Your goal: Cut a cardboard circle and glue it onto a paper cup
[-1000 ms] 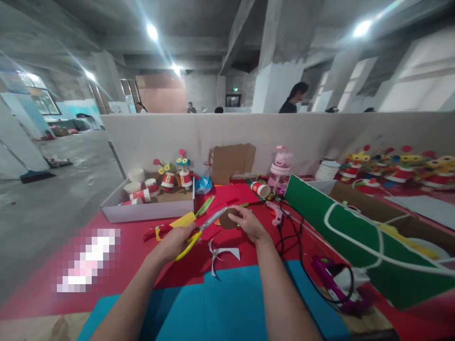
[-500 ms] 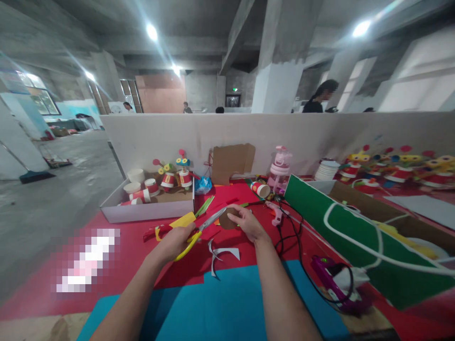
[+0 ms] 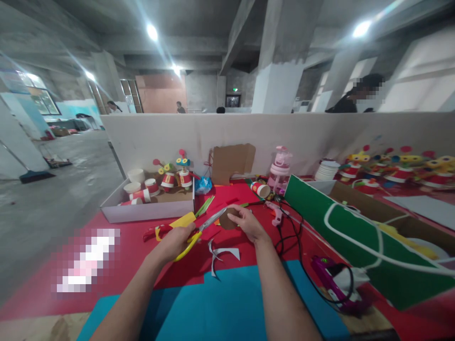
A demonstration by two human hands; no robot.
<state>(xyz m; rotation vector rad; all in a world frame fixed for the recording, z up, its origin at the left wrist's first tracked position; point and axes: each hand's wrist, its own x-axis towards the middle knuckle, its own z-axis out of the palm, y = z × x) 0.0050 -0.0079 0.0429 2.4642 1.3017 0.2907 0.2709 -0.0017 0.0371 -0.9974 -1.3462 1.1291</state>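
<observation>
Mid-frame, yellow-handled scissors (image 3: 199, 235) were gripped by the left hand (image 3: 180, 240); a brown disc (image 3: 227, 220), pinched by the right hand (image 3: 249, 224), was best turned slowly (blades (image 3: 213, 217) held steady).

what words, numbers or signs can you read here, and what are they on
No text can be read.
Green sign: too small.
Cup figures: marks too small.
Purple device: marks too blurred.
White patch, left: pixelated.
</observation>
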